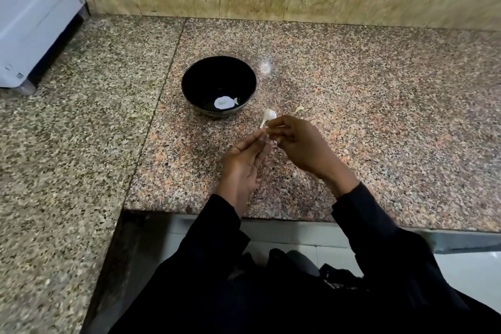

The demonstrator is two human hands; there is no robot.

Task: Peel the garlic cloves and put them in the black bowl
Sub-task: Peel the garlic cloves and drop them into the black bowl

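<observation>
Pinched at the fingertips of the right hand [295, 141], a small white garlic clove with a papery tail [268, 116] sticks up just above the knuckles, and the left hand [244, 163] comes in beside it with fingers fairly straight, tips touching at the clove's lower end. Whether the left hand actually has hold of skin, I cannot tell; the contact point is blurred. Both hands hover over the speckled pink-and-grey granite counter [352, 89], near the glossy round black bowl [219, 87], which sits just beyond and to the left of them. Inside the bowl there's a bright white patch, probably glare, and one pale yellowish piece [236, 101] beside it, likely a peeled clove. Another pale yellowish scrap [299, 109] lies on the counter just past the right hand.

Risks now: that pinch is tiny, and a slick clove could squirt out sideways and skitter off the counter's front edge, which is close below the wrists. Loose papery skin could also drift into the bowl, it's that near. And a hard tug on the tail might just snap it, leaving the skin on.
</observation>
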